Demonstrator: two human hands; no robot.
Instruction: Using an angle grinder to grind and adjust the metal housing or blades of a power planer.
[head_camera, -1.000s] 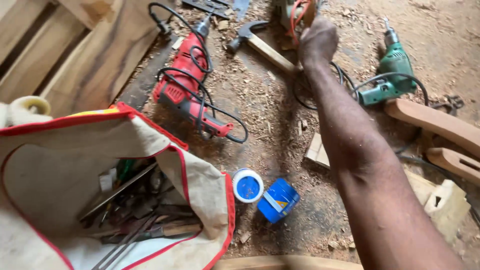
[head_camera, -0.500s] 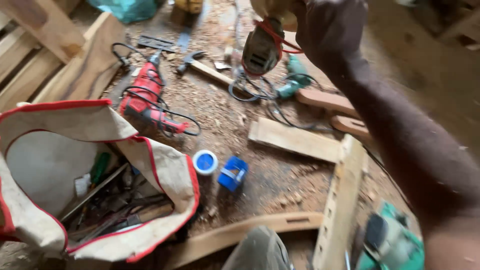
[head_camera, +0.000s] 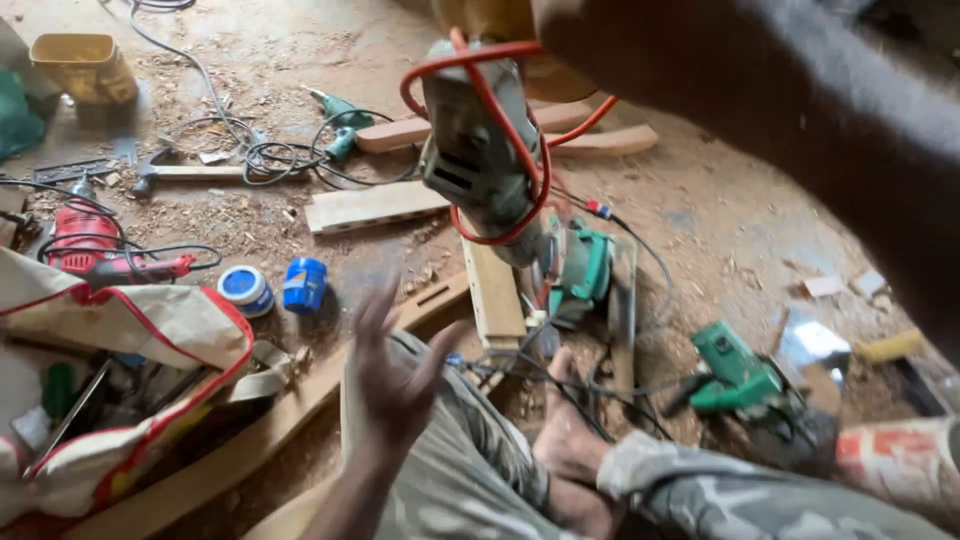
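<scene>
My right hand (head_camera: 590, 40) reaches in from the upper right and is closed at the top of a grey power tool (head_camera: 475, 150). The tool hangs in the air with its red cord (head_camera: 480, 60) looped around it. My left hand (head_camera: 395, 375) is raised below the tool, palm up and fingers spread, holding nothing. My legs in camouflage trousers (head_camera: 470, 470) and a bare foot (head_camera: 565, 430) lie just under both hands. The fingers of my right hand are partly cut off by the top edge.
On the sawdust floor lie a red drill (head_camera: 90, 250), an open red-trimmed tool bag (head_camera: 150, 320), a blue tin (head_camera: 305, 285) and its lid (head_camera: 245, 290). Green power tools (head_camera: 585, 265) (head_camera: 735, 370), a hammer (head_camera: 190, 172), wooden boards (head_camera: 370, 205) and cables surround my legs.
My right hand has lifted the grey tool from the far floor and brought it toward me. The view swung right, and my left hand has come up open beneath the tool.
</scene>
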